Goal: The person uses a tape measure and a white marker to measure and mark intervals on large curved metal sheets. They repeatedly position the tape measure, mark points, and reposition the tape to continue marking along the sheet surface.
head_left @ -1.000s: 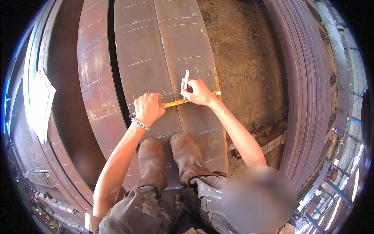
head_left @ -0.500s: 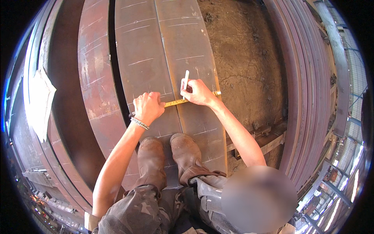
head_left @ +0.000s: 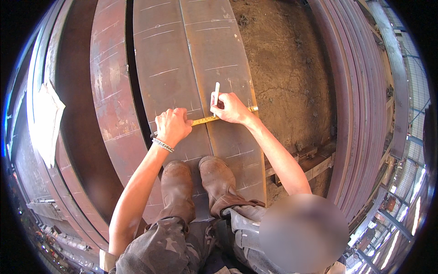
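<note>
A yellow tape measure [head_left: 202, 121] stretches across a wide brown steel beam [head_left: 167, 54] marked with thin white lines. My left hand [head_left: 173, 125] is closed on the tape measure, pressing it to the steel near the beam's left side; a dark end of it shows beside the wrist. My right hand [head_left: 230, 108] pinches a white marking stick [head_left: 216, 95], held nearly upright. Its lower tip is at the tape by the lengthwise seam. The tape's free end [head_left: 253, 108] reaches the beam's right edge, past my right wrist.
My brown boots [head_left: 178, 187] stand on the same beam. To the left, past a dark gap, lies a reddish steel beam [head_left: 109, 68], with a white sheet [head_left: 48, 123] farther out. On the right are dirt ground [head_left: 289, 77], a timber support [head_left: 315, 169] and stacked steel beams [head_left: 353, 100].
Almost nothing differs. The marking stick and both hands have shifted very slightly left in the picture, along with the beams.
</note>
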Motion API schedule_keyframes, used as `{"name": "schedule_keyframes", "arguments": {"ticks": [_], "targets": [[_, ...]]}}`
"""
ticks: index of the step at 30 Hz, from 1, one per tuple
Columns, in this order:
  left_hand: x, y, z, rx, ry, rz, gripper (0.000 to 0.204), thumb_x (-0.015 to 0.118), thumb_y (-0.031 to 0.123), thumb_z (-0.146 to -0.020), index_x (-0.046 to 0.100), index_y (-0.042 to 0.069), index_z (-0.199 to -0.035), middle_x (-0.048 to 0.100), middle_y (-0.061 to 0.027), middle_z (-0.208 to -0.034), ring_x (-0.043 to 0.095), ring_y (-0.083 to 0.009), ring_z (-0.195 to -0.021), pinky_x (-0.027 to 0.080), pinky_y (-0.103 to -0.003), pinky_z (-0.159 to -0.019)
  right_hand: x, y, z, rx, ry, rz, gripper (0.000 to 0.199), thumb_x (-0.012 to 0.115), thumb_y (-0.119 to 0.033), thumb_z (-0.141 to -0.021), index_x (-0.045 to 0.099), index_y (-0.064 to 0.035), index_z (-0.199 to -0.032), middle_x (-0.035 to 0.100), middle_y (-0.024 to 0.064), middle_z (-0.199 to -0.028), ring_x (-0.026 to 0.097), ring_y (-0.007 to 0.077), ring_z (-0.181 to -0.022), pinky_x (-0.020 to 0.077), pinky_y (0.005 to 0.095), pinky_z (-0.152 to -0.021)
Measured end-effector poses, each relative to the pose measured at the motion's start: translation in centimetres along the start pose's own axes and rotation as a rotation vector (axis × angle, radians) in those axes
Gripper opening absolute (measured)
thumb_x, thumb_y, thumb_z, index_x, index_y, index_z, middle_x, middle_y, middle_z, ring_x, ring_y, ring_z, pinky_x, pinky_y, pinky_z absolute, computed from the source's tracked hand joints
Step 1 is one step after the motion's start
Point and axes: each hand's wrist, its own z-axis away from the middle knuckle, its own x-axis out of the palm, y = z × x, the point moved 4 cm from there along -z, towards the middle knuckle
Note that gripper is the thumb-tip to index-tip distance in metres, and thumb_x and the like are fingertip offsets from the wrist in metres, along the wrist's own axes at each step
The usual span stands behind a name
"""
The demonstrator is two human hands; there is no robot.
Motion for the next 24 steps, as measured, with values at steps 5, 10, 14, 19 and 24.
{"name": "schedule_keyframes", "arguments": {"ticks": [5,10,14,19,24], "targets": [[0.0,0.0,0.0,-0.001,-0.008,-0.006,0.023,0.076,0.029,-0.077,0.068,0.008,-0.075,0.069,-0.0152,-0.070,0.070,-0.0352,-0.073,0.052,-0.047,-0.068,-0.1,-0.3,0.0,0.014,-0.009,0.013,0.017,0.063,-0.017,-0.084,0.060,-0.0004,-0.085,0.064,0.0143,-0.066,0.063,0.0235,-0.061,0.0476,0.0374,-0.061],[-0.1,0.0,0.0,-0.005,-0.016,-0.015,0.023,0.076,0.030,-0.077,0.068,0.008,-0.077,0.070,-0.0154,-0.070,0.070,-0.0353,-0.073,0.052,-0.047,-0.069,0.0,-0.5,0.0,0.012,-0.009,0.017,0.018,0.063,-0.018,-0.084,0.060,-0.0003,-0.085,0.064,0.0143,-0.067,0.064,0.0243,-0.061,0.0482,0.0383,-0.062],[-0.1,0.1,0.0,-0.008,-0.023,-0.009,0.023,0.075,0.030,-0.077,0.068,0.008,-0.077,0.070,-0.0155,-0.071,0.070,-0.0351,-0.074,0.052,-0.047,-0.068,0.0,-0.8,0.2,-0.024,0.011,0.057,0.014,0.065,-0.014,-0.084,0.059,-0.0008,-0.086,0.063,0.0134,-0.067,0.064,0.0227,-0.062,0.0490,0.0364,-0.062],[-0.2,-0.1,0.0,-0.008,-0.023,-0.002,0.023,0.075,0.030,-0.077,0.067,0.008,-0.076,0.070,-0.0150,-0.071,0.069,-0.0351,-0.073,0.052,-0.047,-0.068,-2.0,-3.3,1.2,-0.270,0.458,0.035,0.006,0.064,-0.004,-0.089,0.058,-0.0034,-0.088,0.058,0.0079,-0.063,0.060,0.0143,-0.056,0.0467,0.0294,-0.054],[-0.1,-0.5,0.0,-0.010,-0.037,0.004,0.024,0.075,0.030,-0.078,0.066,0.008,-0.076,0.070,-0.0132,-0.073,0.069,-0.0348,-0.075,0.052,-0.046,-0.068,-4.1,-2.7,1.8,-0.218,0.562,-0.072,0.008,0.064,-0.009,-0.093,0.059,-0.0062,-0.087,0.055,-0.0051,-0.062,0.047,-0.0007,-0.054,0.0369,0.0211,-0.048]]}}
